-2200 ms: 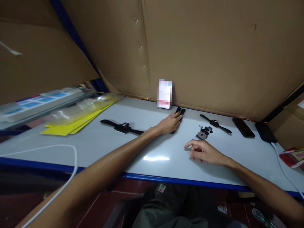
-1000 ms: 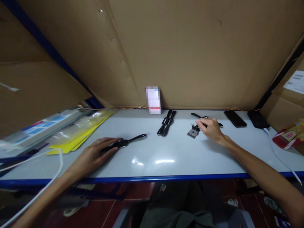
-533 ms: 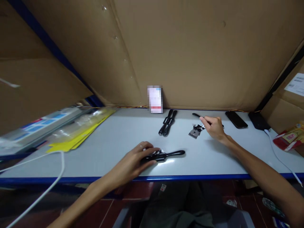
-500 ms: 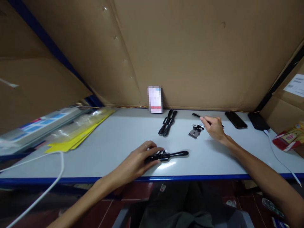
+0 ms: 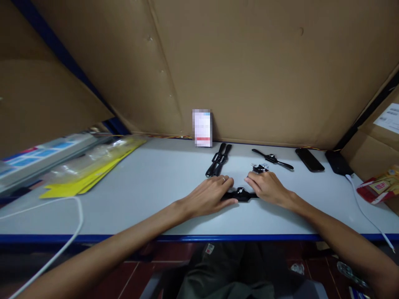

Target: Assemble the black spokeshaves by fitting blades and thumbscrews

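Black two-handled tool [image 5: 242, 195] lay on the counter [image 5: 140, 178], close to its near edge. Left hand [image 5: 215, 195], at nine o'clock of it, was holding its left handle between thumb and fingers. Right hand [image 5: 268, 187] was bent narrow over the right handle, at three o'clock; I could not tell if it gripped. Small metal parts [image 5: 260, 168] were just beyond this hand, at one o'clock, and farther the same way, another black tool [image 5: 272, 158]. Two crossed black tools [image 5: 219, 160] lay at eleven o'clock, dark phone [image 5: 309, 160] at two.

A black metal spokeshave [image 5: 242, 196], its two slim handles partly hidden, lies crosswise over the worktop's [image 5: 131, 211] front half.
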Demonstrator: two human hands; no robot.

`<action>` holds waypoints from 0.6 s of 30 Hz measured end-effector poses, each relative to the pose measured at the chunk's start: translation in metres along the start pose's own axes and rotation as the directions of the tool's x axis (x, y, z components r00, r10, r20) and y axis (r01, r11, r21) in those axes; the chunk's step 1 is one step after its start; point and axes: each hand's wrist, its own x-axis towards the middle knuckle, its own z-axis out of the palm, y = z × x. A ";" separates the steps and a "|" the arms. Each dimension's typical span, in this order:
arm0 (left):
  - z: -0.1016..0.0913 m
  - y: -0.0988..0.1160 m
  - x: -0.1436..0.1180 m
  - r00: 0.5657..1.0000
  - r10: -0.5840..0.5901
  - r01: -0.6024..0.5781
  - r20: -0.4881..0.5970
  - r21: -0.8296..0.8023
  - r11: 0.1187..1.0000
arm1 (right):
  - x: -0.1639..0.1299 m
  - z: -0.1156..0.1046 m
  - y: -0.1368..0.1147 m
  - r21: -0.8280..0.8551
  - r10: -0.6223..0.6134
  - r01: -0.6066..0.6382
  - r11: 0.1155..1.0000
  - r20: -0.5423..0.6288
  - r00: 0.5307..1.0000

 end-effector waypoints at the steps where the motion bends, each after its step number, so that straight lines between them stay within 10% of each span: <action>1: 0.000 -0.001 0.000 1.000 0.014 -0.014 0.014 0.022 1.000 | -0.001 0.001 -0.006 -0.019 0.005 -0.004 1.000 0.030 1.000; 18: -0.002 0.012 0.027 0.996 0.004 -0.010 0.088 0.071 0.997 | -0.002 0.003 -0.035 -0.205 0.318 -0.286 0.936 0.141 0.938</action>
